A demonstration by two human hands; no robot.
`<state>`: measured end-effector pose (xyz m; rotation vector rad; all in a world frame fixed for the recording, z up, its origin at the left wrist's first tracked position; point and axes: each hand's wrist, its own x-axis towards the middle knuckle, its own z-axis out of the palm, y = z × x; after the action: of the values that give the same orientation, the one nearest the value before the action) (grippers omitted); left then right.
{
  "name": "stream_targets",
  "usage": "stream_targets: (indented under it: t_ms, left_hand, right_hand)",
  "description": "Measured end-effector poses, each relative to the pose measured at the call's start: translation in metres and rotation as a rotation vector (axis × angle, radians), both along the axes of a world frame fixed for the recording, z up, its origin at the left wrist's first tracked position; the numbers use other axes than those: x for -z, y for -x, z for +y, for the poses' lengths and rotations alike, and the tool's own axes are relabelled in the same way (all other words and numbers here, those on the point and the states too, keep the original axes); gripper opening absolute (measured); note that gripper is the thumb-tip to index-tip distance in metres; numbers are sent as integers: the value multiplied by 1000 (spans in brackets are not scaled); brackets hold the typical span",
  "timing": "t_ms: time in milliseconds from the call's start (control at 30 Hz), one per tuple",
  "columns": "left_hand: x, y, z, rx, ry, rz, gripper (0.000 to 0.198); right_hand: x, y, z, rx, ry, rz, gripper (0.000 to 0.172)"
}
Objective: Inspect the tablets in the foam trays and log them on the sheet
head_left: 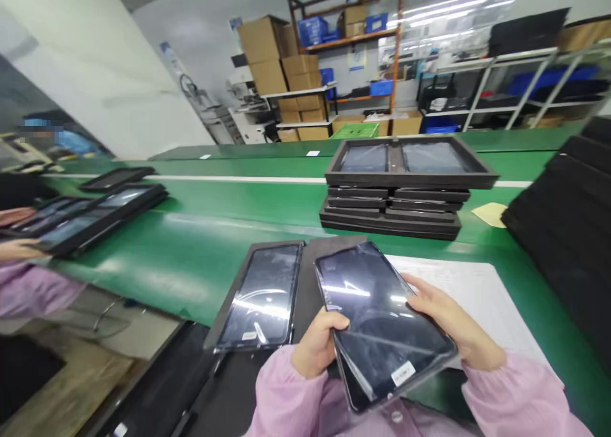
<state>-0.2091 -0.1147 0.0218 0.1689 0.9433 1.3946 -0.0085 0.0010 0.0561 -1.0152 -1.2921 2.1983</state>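
Observation:
Between my two hands I hold a tablet (pixel 377 310) with a dark glossy screen, clear film over it and a small white label near its lower end. My left hand (pixel 319 343) grips its left edge, thumb on the screen. On the right edge, my right hand (pixel 449 316) has its thumb over the front and its other fingers partly hidden behind. Left of it a second tablet (pixel 267 291) lies face up on a black foam tray (pixel 309 297). White printed sheets (pixel 472 284) lie on the green table under and beyond my right hand.
Stacked black foam trays (pixel 391 224) with tablets stand ahead. A tall black foam stack (pixel 563 233) rises at right, by a yellow paper piece (pixel 491 214). At left, a co-worker's hand (pixel 21 249) touches trays of tablets (pixel 100 214). A green crate (pixel 356 130) stands beyond.

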Motion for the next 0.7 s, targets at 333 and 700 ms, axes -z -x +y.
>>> stream_targets:
  t_ms: [333,700]
  left_hand:
    - [4,175,-122,-656,755,1312,57]
    - [40,178,-136,-572,810,1215,59]
  right_hand:
    - [45,80,4,1,-400,-301,74]
    - [22,82,2,-290,-1115,-929,40]
